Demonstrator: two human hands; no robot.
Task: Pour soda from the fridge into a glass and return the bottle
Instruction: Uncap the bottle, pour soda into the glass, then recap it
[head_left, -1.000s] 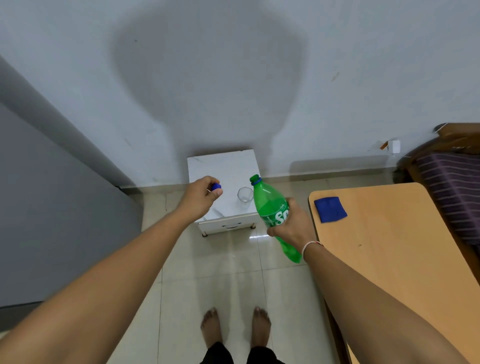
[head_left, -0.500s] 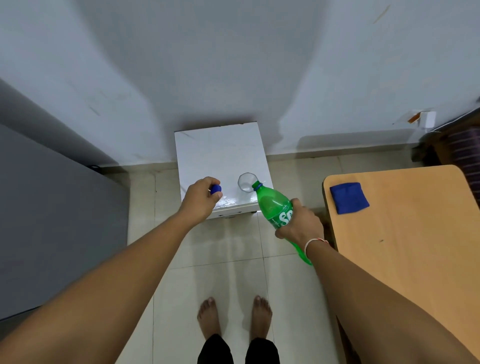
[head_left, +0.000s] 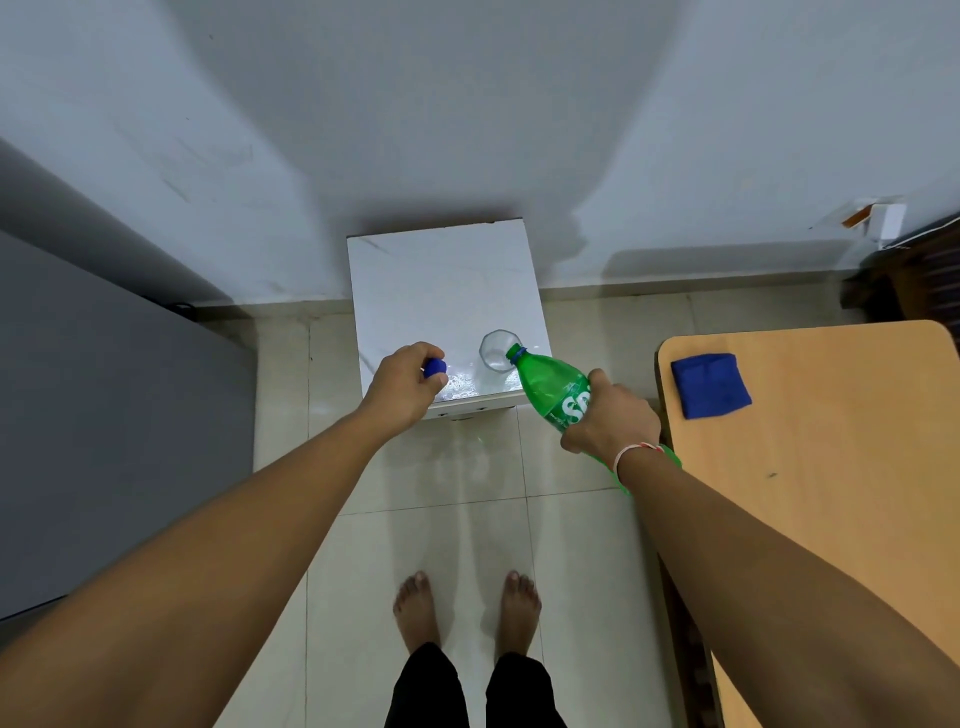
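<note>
A room in a home is shown. Pale glossy floor tiles (head_left: 415, 530) are stood on by bare feet (head_left: 418, 608), and a plain painted wall (head_left: 415, 130) with scuff marks is seen behind. A small white marble-patterned worktop (head_left: 441, 291) is set against that wall, a wooden table (head_left: 831, 467) carries a folded blue cloth (head_left: 710, 384), and a dark wooden furniture piece (head_left: 904, 280) is glimpsed at the right edge.

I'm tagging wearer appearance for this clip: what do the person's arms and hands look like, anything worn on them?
Both forearms are bare, with no sleeves in view. The left hand wears nothing: no ring, watch or glove shows. The right hand is also ungloved, but its wrist carries a thin thread band, white with a bit of red. No markings show on either arm.
</note>
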